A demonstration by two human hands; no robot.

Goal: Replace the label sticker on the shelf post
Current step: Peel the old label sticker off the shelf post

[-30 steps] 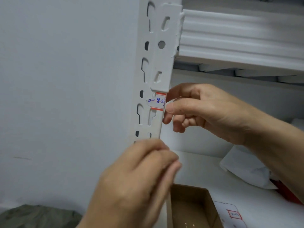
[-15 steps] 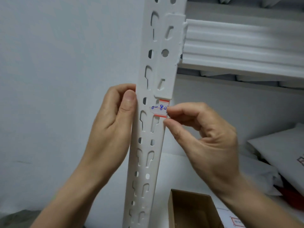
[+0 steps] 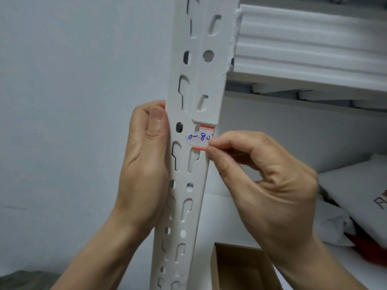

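Observation:
A white slotted shelf post (image 3: 184, 164) stands upright in the middle of the view. On it, just under a white bracket, sits a small label sticker (image 3: 200, 138) with red-orange bands and blue handwriting. My left hand (image 3: 144, 162) grips the post's left edge, thumb along the front. My right hand (image 3: 261, 181) pinches the sticker's right edge between thumb and forefinger at the post's right side. The rest of the sticker behind the post edge is hidden.
A white shelf beam (image 3: 310, 49) runs off to the right at the top. Below lies an open brown cardboard box (image 3: 240, 266) on a white shelf board. White bags (image 3: 356, 195) lie at the right. A pale wall fills the left.
My left hand rose from low in front of the post to grip its left edge. My right hand shifted from curled beside the sticker to pinching its right edge.

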